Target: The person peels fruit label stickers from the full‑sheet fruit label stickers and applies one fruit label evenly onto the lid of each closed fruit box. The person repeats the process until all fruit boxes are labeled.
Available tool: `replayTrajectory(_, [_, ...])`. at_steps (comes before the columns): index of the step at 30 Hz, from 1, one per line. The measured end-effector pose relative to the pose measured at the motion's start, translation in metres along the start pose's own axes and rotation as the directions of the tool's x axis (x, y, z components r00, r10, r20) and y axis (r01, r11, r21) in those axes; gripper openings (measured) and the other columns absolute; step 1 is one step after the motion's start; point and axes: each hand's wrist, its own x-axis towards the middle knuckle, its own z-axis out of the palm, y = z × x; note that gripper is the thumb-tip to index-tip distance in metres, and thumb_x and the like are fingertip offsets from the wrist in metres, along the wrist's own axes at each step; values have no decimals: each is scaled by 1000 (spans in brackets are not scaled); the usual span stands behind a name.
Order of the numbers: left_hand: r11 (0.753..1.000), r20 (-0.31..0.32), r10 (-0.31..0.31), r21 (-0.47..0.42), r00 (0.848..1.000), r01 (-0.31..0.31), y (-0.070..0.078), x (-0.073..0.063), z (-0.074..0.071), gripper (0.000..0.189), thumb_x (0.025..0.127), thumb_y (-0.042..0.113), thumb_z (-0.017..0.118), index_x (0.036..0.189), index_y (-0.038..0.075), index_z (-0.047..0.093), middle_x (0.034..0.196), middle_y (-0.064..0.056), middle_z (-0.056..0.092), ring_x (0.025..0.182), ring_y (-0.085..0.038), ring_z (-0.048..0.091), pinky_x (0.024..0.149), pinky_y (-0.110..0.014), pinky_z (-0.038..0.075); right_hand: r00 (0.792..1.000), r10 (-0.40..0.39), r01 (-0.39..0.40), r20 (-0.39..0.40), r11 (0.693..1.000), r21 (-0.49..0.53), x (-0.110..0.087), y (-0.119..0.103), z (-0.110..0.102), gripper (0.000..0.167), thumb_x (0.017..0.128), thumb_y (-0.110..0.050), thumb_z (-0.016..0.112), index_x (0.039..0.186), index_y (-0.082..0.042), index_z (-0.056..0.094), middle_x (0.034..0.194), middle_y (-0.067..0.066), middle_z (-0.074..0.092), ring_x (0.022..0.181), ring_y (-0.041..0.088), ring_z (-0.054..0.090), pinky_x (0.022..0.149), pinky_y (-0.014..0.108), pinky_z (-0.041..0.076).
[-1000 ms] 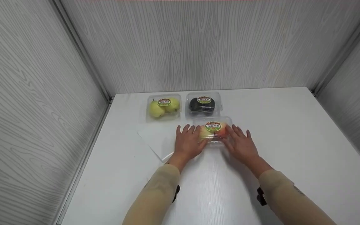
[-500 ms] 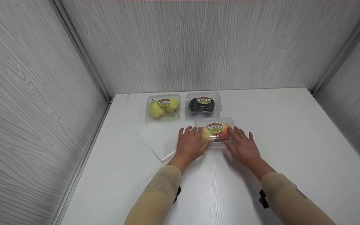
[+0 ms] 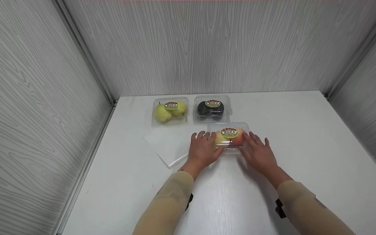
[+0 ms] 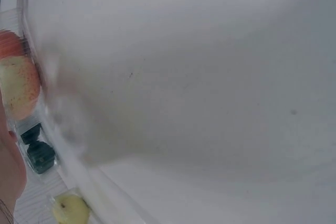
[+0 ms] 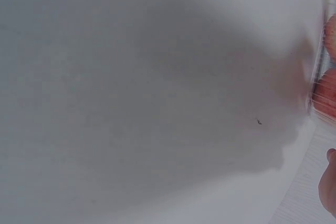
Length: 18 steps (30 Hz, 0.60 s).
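Observation:
In the head view, a clear plastic fruit box [image 3: 229,143] with a round label holds red-and-yellow fruit [image 3: 237,139]. My left hand [image 3: 202,150] lies along its left side, thumb at the front edge. Against the right side rests my right hand [image 3: 259,154], its fingers extended and slightly spread. The box sits on the white table between the two palms. The left wrist view catches the fruit [image 4: 20,85] at its left border, and the right wrist view shows red fruit [image 5: 326,93] behind clear plastic at its right border.
Behind stand two more clear boxes, one with yellow-green pears [image 3: 164,113], one with dark fruit [image 3: 210,109]. A thin white sheet [image 3: 168,148] with a raised edge lies left of my left hand. Grey wood-grain panels [image 3: 207,49] enclose the table [image 3: 116,182] at the back and sides.
Both hands and the box of red-and-yellow fruit between them have slid a little to the right across the table. The other two boxes stay in place.

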Motion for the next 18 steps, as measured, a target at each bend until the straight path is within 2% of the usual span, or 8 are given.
replayTrajectory(9, [1000, 7, 10, -2, 1000, -10, 10, 9, 3, 72, 101, 67, 53, 148, 14, 61, 139, -7, 68, 133, -27, 57, 111, -52, 41, 1000, 2, -2, 9, 999, -34, -2, 9, -8, 66, 111, -44, 50, 165, -9, 36, 165, 23, 40, 152, 42, 37, 122, 71, 18])
replayTrajectory(18, [1000, 27, 10, 11, 1000, -10, 22, 16, 4, 72, 101, 68, 52, 149, 15, 60, 139, -5, 68, 134, -26, 56, 112, -52, 40, 999, 31, -31, 37, 999, -9, -4, 21, -12, 68, 112, -48, 46, 167, -10, 33, 167, 23, 36, 154, 43, 33, 123, 70, 14])
